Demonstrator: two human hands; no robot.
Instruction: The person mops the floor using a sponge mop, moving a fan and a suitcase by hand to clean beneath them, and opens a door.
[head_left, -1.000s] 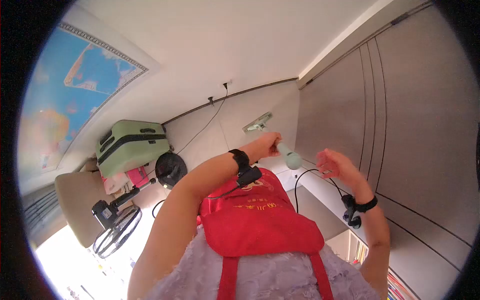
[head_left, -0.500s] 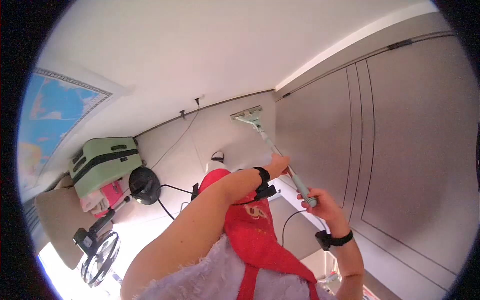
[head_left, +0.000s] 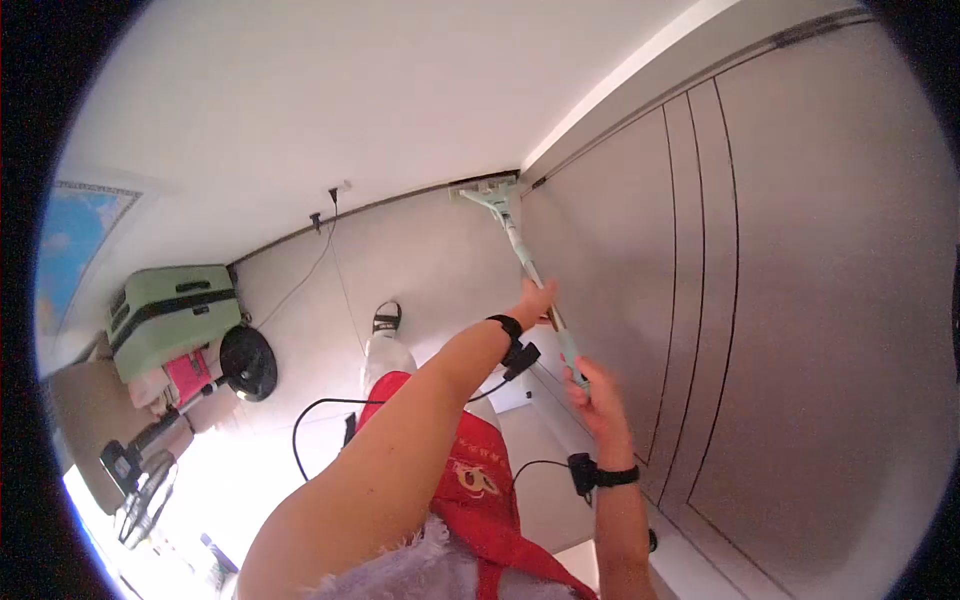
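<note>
Pale-green mop (head_left: pixel 514 238), head (head_left: pixel 495 190) at the bottom edge of the wall (head_left: pixel 330 90), by the corner with the grey cabinet (head_left: pixel 615 260). Left hand (head_left: pixel 538 302) grips handle (head_left: pixel 563 338) midway; right hand (head_left: pixel 598 392) wraps near end. Wide floor (head_left: pixel 425 250) stretches left toward green suitcase (head_left: pixel 175 345).

Home setting, suitcase (head_left: pixel 160 345), fan (head_left: pixel 158 430), framed picture (head_left: pixel 75 235)

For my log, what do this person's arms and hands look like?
The left hand and right hand are ungloved, with no sleeves over the forearms. Each wrist wears a black band bearing a small black boxy device, and a thin black cable runs from each device.
</note>
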